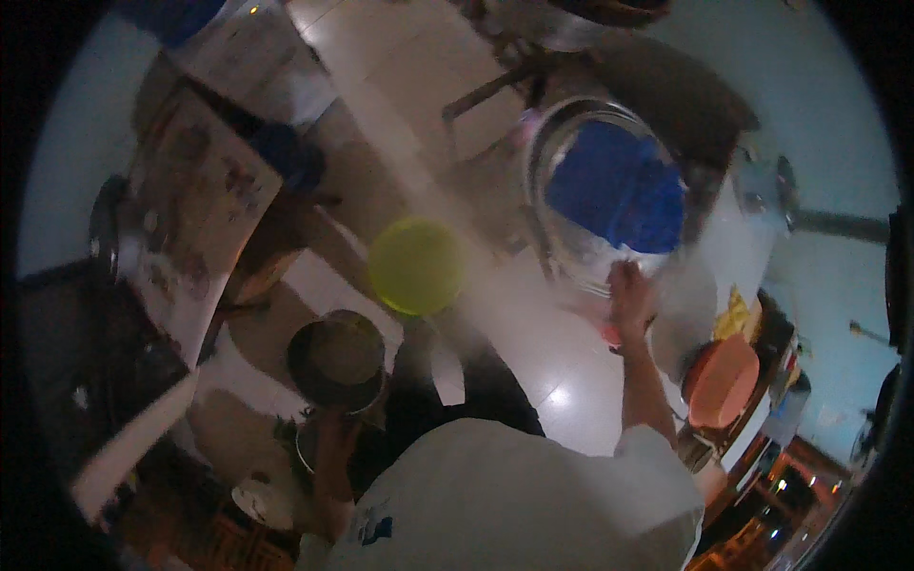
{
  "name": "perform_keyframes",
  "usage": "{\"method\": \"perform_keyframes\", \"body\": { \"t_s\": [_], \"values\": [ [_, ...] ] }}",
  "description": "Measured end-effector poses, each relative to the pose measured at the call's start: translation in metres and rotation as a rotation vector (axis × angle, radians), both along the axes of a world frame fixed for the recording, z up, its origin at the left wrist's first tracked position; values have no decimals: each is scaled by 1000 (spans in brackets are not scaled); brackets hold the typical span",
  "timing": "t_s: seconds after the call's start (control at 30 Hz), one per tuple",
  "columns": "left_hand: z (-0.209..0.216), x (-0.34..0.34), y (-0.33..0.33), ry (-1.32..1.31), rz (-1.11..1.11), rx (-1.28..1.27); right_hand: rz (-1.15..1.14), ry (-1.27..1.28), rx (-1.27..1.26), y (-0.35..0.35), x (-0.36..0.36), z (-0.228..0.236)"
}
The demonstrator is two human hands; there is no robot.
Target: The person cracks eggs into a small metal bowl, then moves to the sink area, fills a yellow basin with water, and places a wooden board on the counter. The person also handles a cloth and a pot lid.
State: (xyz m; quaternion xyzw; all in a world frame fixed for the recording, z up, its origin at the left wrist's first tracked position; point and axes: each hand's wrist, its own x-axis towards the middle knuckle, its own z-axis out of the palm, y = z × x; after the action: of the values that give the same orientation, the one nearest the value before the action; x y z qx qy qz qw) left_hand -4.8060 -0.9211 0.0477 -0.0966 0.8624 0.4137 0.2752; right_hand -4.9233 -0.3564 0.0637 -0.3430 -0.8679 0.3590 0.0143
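Observation:
My left hand (pixel 335 430) is at the near edge of a dark round pot (pixel 303 376). The hand looks closed on the pot, though shadow hides most of its fingers. Inside the pot is something greyish, too dim to name. My right hand (pixel 630 300) reaches forward to the near rim of a large round metal basin (pixel 545 205). Its fingers look curled together beside a bunched blue cloth (pixel 619 186) lying in the basin. What they grip, if anything, is too blurred to make out. A small red thing (pixel 610 334) shows beside that hand.
Between my hands, ahead of my legs, is a yellow-green round bowl or lid (pixel 416 266). At the right, an orange basin (pixel 725 385) stands by a crowded counter. A patterned table (pixel 205 181) is on the left. Pale haze blurs the middle.

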Motion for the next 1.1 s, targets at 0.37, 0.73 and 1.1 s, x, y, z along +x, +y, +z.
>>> {"method": "perform_keyframes", "body": {
  "t_s": [0.37, 0.73, 1.1],
  "values": [
    [-61, -20, 9, -661, 1178, 439, -299, -654, -845, -183, 20, -406],
    [-61, -3, -14, -432, 601, 286, -201, -626, -730, -209, -34, -480],
    [0, -36, 3, -45, 10, -24, 386, -658, -220, -249, -114, -434]
  ]
}}
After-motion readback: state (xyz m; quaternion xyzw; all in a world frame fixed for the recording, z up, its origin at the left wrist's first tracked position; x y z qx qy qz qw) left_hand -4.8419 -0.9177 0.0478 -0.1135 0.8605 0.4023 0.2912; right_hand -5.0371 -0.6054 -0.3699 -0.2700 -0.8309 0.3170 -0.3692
